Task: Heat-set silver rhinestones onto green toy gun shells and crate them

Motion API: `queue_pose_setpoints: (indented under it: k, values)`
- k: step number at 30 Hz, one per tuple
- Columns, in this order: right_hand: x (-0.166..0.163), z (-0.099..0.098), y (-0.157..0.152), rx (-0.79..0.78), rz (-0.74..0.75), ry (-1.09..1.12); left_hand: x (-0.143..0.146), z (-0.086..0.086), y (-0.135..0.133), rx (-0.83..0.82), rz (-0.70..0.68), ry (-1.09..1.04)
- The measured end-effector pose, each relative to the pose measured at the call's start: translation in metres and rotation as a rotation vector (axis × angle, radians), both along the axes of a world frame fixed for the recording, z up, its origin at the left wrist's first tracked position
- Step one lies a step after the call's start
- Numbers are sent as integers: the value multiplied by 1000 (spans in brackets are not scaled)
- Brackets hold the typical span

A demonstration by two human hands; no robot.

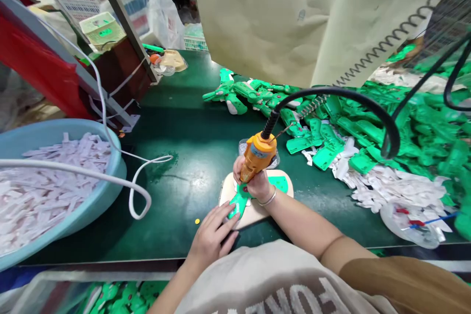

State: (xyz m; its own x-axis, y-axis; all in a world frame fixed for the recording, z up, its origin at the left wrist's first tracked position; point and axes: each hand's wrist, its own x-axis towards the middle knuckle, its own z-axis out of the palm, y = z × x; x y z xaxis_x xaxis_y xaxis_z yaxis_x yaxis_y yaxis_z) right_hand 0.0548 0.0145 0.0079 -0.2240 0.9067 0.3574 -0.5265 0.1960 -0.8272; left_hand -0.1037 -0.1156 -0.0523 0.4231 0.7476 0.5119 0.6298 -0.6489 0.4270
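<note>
My right hand (259,185) is wrapped round an orange electric screwdriver (259,155), held upright but slightly tilted. Its tip is hidden behind my fingers, over a green plastic toy gun piece (239,202). That piece lies on a cream board (257,213), its wider end showing to the right of my wrist. My left hand (213,233) rests with outstretched fingers on the lower end of the green piece. Behind the screwdriver, partly covered, stands a small clear tray (243,146) whose small contents I cannot make out.
A blue basin (119,171) of white plastic parts stands left, with a white cable (142,184) across it. Green pieces (324,142) and white parts (401,189) are heaped right. A coil spring (375,51) and black cable (342,91) hang above. A yellow disc (197,221) lies near my left hand.
</note>
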Motion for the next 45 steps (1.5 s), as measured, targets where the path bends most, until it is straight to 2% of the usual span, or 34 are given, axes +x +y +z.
queue_pose_setpoints:
  k: [5,8,12,17,19,23,28,30,32,35,37,39,41,42,43,44,45]
  values:
    - [10,17,-15,-10,62,33,0,0,1,-7,-24,-18]
    - [9,10,-25,-14,111,26,0,1,1,-4,-25,-28]
    - [4,-2,-30,13,68,48,-1,2,-2,21,4,-52]
    - [2,11,-37,-1,46,59,-4,-4,-9,-15,50,18]
    - [-1,16,-43,-25,99,66,-4,-5,-10,-30,60,44]
    - [-12,6,-53,-58,187,67,-2,-4,-11,-24,73,35]
    - [-22,-12,-61,-69,110,34,-4,8,-9,-4,65,3]
    - [-23,-10,-63,-54,37,68,-5,18,0,-48,77,-47]
    - [-17,-1,-59,-18,-114,125,-2,27,16,-131,122,-110]
    - [18,18,-46,62,-471,128,13,37,49,-241,228,-84]
    - [63,30,-42,95,-699,12,30,36,69,-282,261,13]
    - [122,38,-52,72,-851,-242,47,30,81,-309,255,66]
    - [184,38,-80,-1,-1058,-610,62,26,85,-331,220,28]
    - [212,35,-100,-93,-1118,-829,67,26,85,-333,194,-18]
    - [236,30,-123,-234,-1083,-1053,69,28,83,-330,166,-66]
    - [256,22,-147,-430,-942,-1261,69,34,81,-326,135,-103]
    - [270,11,-170,-666,-663,-1431,64,42,78,-324,112,-126]
